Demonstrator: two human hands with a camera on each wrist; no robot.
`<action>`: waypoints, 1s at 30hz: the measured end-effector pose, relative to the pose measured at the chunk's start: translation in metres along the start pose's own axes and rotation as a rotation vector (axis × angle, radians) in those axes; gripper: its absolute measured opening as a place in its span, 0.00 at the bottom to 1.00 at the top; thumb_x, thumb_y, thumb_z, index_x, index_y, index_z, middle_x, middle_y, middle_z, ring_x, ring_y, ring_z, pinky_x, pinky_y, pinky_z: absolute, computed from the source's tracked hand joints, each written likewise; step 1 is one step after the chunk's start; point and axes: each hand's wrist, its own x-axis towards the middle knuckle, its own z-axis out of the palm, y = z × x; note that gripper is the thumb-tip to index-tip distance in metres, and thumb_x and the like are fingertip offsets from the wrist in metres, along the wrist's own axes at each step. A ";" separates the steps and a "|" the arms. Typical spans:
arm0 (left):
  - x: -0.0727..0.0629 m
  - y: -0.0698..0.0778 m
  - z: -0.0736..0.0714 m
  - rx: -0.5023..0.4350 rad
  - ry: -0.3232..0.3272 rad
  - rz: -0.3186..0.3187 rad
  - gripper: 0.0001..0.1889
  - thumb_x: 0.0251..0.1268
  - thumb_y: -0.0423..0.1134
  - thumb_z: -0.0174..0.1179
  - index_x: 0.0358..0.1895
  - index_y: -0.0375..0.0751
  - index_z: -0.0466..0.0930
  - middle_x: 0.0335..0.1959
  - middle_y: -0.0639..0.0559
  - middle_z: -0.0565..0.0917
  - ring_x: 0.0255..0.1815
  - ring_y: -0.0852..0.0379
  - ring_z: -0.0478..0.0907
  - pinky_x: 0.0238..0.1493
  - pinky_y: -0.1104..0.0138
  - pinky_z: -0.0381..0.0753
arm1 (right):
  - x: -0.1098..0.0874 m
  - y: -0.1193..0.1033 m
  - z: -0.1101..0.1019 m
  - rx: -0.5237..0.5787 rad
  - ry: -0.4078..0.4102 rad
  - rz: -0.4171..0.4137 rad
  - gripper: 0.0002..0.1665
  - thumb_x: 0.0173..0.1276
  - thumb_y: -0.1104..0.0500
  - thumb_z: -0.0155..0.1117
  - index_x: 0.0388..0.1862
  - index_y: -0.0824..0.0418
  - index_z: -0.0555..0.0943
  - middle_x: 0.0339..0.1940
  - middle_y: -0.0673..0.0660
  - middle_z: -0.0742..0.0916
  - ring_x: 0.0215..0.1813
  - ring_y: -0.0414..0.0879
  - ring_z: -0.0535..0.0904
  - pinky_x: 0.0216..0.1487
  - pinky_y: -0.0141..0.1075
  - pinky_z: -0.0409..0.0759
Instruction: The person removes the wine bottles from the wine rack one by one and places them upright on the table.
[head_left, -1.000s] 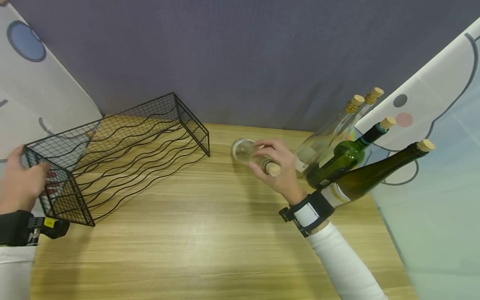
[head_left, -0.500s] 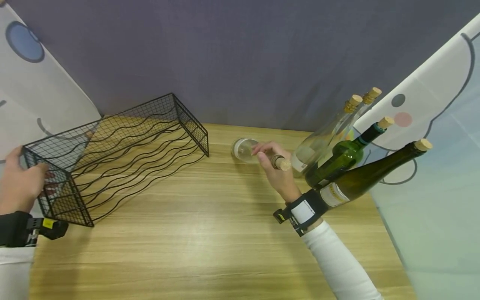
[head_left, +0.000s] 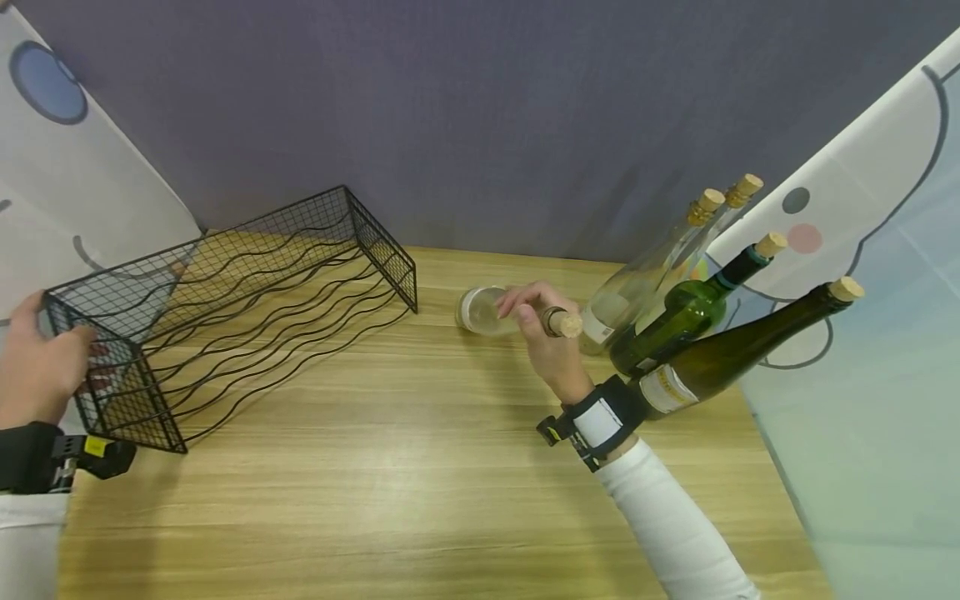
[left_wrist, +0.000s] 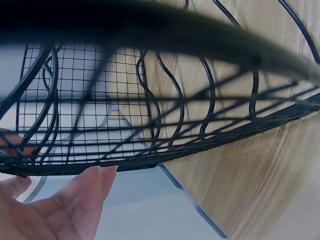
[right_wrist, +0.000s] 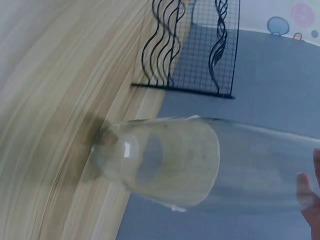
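On the left, my left hand (head_left: 48, 367) grips the end panel of a black wire wine rack (head_left: 153, 383). In the left wrist view, the fingers and thumb (left_wrist: 90, 200) lie on either side of the mesh edge. My right hand (head_left: 551, 342) holds a corked clear glass bottle (head_left: 483, 312) around its upper part. The bottle's cork (head_left: 566, 323) points up toward the head camera, and its base lies to the left, close over the table. A pale label wraps the lower part of the bottle (right_wrist: 185, 160) in the right wrist view, with fingertips at the right edge.
Right of the hand stand two clear corked bottles (head_left: 637, 287), a green bottle (head_left: 690, 308) and a dark olive bottle (head_left: 738, 358), close together. The wooden table (head_left: 360, 492) meets a grey back panel (head_left: 480, 125). Printed white panels flank both sides.
My right hand has shifted slightly right and down, and the bottle's cork has swung right. Its base has edged left in the last half second. My left hand and the rack stay put.
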 end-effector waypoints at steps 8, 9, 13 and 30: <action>-0.001 0.000 -0.001 0.009 0.012 -0.009 0.37 0.73 0.36 0.30 0.79 0.46 0.23 0.65 0.14 0.58 0.25 0.49 0.81 0.31 0.55 0.87 | 0.000 -0.004 0.013 0.097 0.064 -0.088 0.44 0.68 0.32 0.55 0.14 0.71 0.68 0.13 0.64 0.78 0.24 0.42 0.81 0.44 0.38 0.87; -0.001 0.000 -0.001 0.014 0.021 -0.013 0.37 0.72 0.36 0.30 0.80 0.45 0.24 0.70 0.16 0.54 0.38 0.39 0.83 0.43 0.48 0.87 | 0.000 -0.005 0.014 0.115 0.068 -0.091 0.44 0.68 0.32 0.55 0.13 0.71 0.68 0.12 0.63 0.77 0.23 0.42 0.80 0.42 0.38 0.87; 0.000 0.000 0.001 0.020 0.050 -0.031 0.37 0.71 0.36 0.29 0.80 0.44 0.26 0.80 0.30 0.35 0.77 0.22 0.42 0.68 0.28 0.55 | 0.002 -0.007 0.016 0.142 0.068 -0.097 0.44 0.69 0.32 0.55 0.12 0.70 0.67 0.11 0.61 0.77 0.21 0.41 0.80 0.37 0.39 0.87; 0.000 0.002 0.000 0.017 0.031 -0.021 0.38 0.70 0.35 0.31 0.80 0.44 0.25 0.72 0.17 0.52 0.38 0.31 0.76 0.24 0.49 0.84 | 0.014 -0.027 0.024 0.282 0.073 0.057 0.42 0.67 0.41 0.61 0.08 0.74 0.64 0.09 0.44 0.77 0.13 0.39 0.75 0.26 0.33 0.83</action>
